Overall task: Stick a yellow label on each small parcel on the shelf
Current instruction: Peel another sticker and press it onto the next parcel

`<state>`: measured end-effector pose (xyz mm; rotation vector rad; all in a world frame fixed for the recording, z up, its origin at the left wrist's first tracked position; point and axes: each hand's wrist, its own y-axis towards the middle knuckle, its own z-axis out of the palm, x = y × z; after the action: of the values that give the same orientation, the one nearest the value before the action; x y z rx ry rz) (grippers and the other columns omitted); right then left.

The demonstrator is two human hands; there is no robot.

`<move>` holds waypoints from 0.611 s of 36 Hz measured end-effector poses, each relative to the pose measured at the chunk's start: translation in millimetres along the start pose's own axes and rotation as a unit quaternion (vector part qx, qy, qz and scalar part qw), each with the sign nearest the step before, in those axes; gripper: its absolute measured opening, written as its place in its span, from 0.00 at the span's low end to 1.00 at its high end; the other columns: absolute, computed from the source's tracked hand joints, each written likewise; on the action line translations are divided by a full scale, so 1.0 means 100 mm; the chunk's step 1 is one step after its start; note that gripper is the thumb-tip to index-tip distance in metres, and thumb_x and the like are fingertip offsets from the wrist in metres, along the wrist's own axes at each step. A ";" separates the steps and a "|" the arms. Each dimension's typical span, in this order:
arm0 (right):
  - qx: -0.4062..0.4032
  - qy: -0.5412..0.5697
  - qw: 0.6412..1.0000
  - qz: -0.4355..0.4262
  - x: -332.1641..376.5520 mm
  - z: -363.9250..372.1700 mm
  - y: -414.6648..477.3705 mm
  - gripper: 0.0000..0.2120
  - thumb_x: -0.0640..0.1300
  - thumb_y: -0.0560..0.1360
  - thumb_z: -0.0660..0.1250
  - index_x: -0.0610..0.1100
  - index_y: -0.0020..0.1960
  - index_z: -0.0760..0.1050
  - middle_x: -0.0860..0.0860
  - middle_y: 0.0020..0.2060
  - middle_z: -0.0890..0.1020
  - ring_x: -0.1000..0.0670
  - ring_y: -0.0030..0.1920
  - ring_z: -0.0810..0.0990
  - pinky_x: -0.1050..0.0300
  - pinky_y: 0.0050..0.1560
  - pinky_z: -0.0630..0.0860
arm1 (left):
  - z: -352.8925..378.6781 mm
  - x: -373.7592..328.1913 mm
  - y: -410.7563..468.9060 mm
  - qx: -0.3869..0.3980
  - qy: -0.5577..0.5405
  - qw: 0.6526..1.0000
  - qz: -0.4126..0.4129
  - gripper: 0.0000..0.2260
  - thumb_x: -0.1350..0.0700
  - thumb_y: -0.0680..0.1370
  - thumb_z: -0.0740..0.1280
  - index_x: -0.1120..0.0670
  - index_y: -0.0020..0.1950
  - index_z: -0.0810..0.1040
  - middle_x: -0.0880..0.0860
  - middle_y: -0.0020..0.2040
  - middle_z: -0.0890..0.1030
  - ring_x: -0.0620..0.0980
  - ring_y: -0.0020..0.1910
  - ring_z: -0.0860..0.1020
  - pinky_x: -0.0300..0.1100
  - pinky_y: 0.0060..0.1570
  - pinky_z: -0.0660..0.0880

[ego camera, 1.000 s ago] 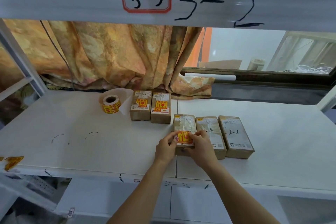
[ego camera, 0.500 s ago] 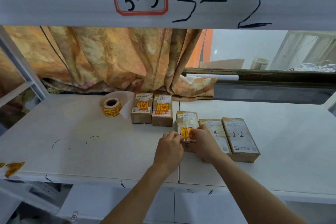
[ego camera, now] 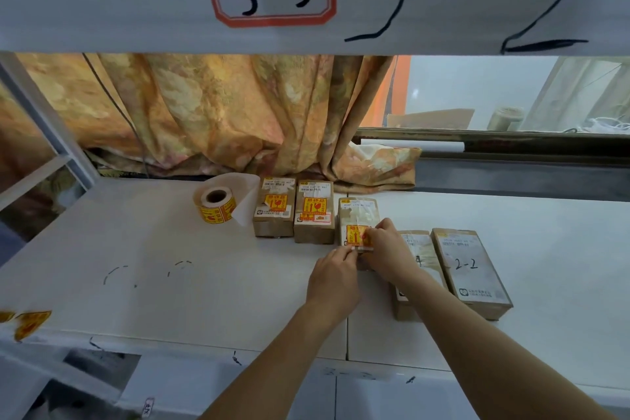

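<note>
A person is working at a white shelf (ego camera: 170, 300), the left hand (ego camera: 335, 274) pinching the near end of the middle parcel (ego camera: 358, 213) while the right hand (ego camera: 388, 245) is curling over its right side, fingertips pressing the yellow label (ego camera: 355, 235) on its top. Two labelled parcels (ego camera: 274, 211) are standing just beside it at 10 o'clock, with the label roll (ego camera: 216, 204) farther along at 9. Two unlabelled parcels (ego camera: 472, 266) are lying at 4 o'clock, one partly under the right forearm.
</note>
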<state>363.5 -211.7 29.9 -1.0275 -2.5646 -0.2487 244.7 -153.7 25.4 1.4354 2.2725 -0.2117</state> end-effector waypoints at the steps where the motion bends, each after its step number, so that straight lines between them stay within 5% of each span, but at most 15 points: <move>1: -0.003 0.001 1.000 0.001 0.00 0.01 0.02 0.19 0.50 0.68 0.73 0.41 0.54 0.74 0.45 0.54 0.70 0.46 0.51 0.74 0.53 0.52 0.75 | 0.00 0.00 0.03 0.001 0.003 1.000 -0.001 0.23 0.62 0.76 0.61 0.55 0.71 0.65 0.52 0.70 0.69 0.52 0.67 0.68 0.44 0.66 0.65; 22: -0.053 0.009 0.998 0.017 -0.03 0.07 0.16 0.12 0.40 0.76 0.62 0.38 0.58 0.72 0.42 0.55 0.74 0.44 0.55 0.74 0.53 0.54 0.74 | 0.07 0.04 0.26 0.014 0.019 1.000 -0.007 0.28 0.63 0.76 0.62 0.57 0.75 0.57 0.53 0.76 0.60 0.50 0.75 0.56 0.44 0.73 0.55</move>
<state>374.3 -200.3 22.7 -1.1007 -2.5387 -0.3872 268.6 -141.2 20.1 1.4490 2.3197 -0.2226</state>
